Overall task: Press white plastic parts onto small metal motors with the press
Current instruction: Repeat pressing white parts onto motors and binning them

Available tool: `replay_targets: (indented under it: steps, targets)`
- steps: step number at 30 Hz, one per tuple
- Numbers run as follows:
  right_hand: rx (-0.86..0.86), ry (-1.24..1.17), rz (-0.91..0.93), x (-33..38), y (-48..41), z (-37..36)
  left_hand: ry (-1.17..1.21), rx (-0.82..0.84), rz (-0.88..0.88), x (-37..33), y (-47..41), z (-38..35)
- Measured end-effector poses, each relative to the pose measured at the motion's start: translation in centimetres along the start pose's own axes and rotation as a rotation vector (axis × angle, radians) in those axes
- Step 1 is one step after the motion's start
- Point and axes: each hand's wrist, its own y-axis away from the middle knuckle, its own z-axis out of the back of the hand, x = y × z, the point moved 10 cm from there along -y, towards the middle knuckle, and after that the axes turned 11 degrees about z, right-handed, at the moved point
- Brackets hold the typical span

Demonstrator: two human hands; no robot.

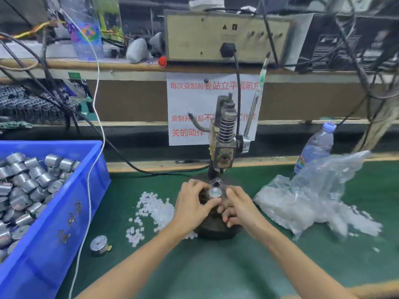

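Nearest me, a green mat (216, 266) covered the bench, and the person's two forearms reached in over an open stretch of it. To the left, a lone round silver motor (99, 244) lay on the mat just beside the wall of a blue plastic crate (64, 212), which was heaped with silver cylindrical motors (26, 184) and ran past the left edge. A thin white cord (95, 126) hung down across the crate's right corner. Between crate and hands lay a scatter of small white plastic parts (155, 208), touching the dark round base (218, 230) of the press. On that base, under the ram, sat a small silver metal motor (215, 193) with its flat end up. The left hand (192, 203) gripped it, thumb and curled fingers closed on its sides. The right hand (239, 209) had its fingers curled in and its thumb tip at the motor's right rim; whether it pinched anything I could not tell. Just right of the hands slumped a crumpled clear plastic bag (302, 203) of more white parts, and a clear water bottle (317, 147) stood behind it. The worn metal hand press (224, 134) rose upright with its spring exposed and its long lever (254, 108) leaning up to the right. Behind it hung a white paper sign (190, 108) with red characters, and on the shelf above sat a beige metal control box (226, 37) among tangled black cables.
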Motion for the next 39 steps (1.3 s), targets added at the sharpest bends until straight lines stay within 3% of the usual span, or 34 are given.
replay_targets:
  steps: [6,12,18,25,31,39]
  targets:
    - [-0.212,0.257,0.226,2.7,-0.7,5.3,-0.183,-0.097,0.070,0.3,-1.8,-2.0]
    - [-0.599,0.280,0.723,18.3,-1.0,10.8,-0.172,-0.100,0.057,0.4,-2.4,-2.2]
    - [-0.320,0.180,0.621,27.3,-5.8,10.1,-0.176,-0.078,0.073,0.4,-2.5,-2.1]
    - [-0.478,0.166,1.028,24.2,4.2,8.9,-0.172,-0.084,0.080,0.5,-2.5,-2.0]
    - [-0.576,0.104,1.085,20.8,6.8,8.0,-0.178,-0.093,0.084,0.6,-2.4,-2.0]
    - [-0.554,0.134,1.052,22.4,4.3,8.1,-0.189,-0.106,0.072,0.2,-2.2,-1.8]
